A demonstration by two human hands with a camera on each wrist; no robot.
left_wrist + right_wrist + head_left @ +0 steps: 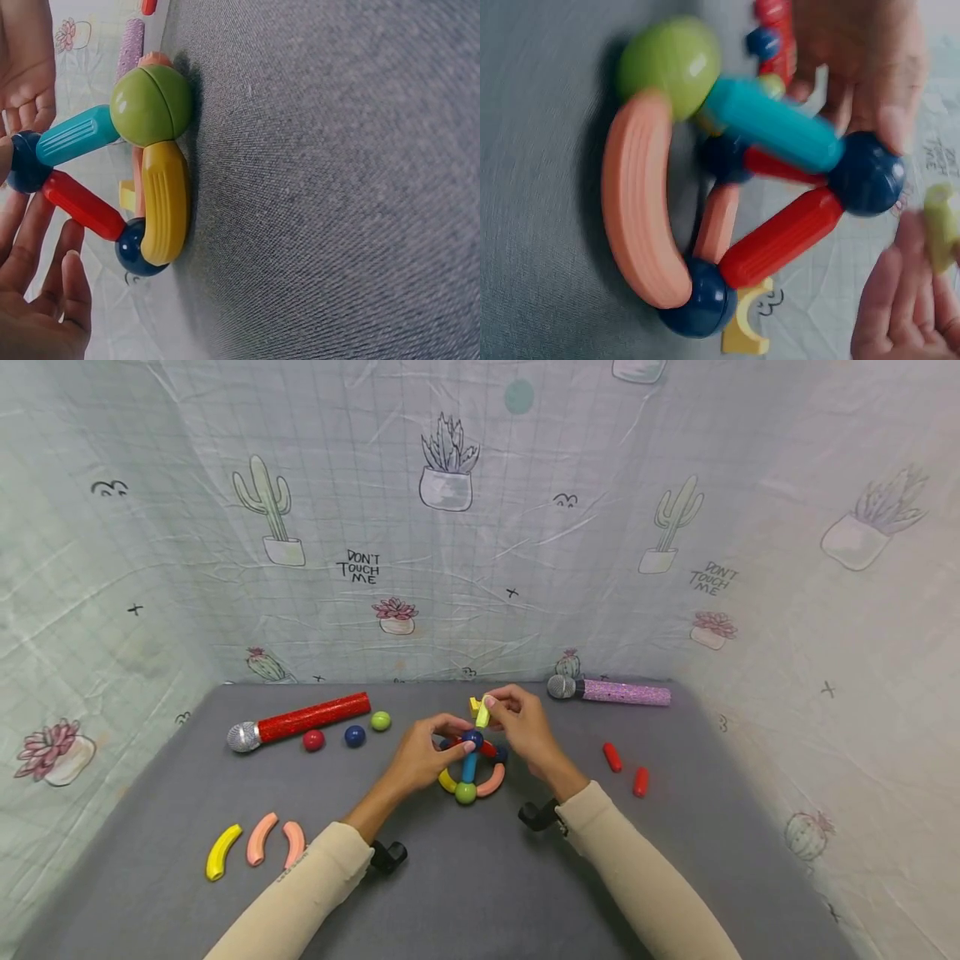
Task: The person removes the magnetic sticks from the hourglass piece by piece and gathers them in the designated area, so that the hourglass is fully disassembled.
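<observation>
A small frame of sticks and balls stands on the grey cloth. Its green ball (466, 792) is at the front, joined to a curved yellow stick (166, 202), a curved pink stick (641, 199) and a light blue stick (79, 135) that slants up. Red sticks (784, 236) also meet at the dark blue top ball (866, 174). My left hand (422, 752) holds this top ball, thumb against its side. Just above it, my right hand (527, 727) pinches a short yellow-green stick (482, 713), its lower end close over the ball.
Behind the frame lies a yellow arch-shaped block (746, 322). To the left are a red microphone (315, 717), loose red, blue and green balls (355, 736), and curved sticks (261, 839). To the right are a purple microphone (626, 692) and two red sticks (612, 757).
</observation>
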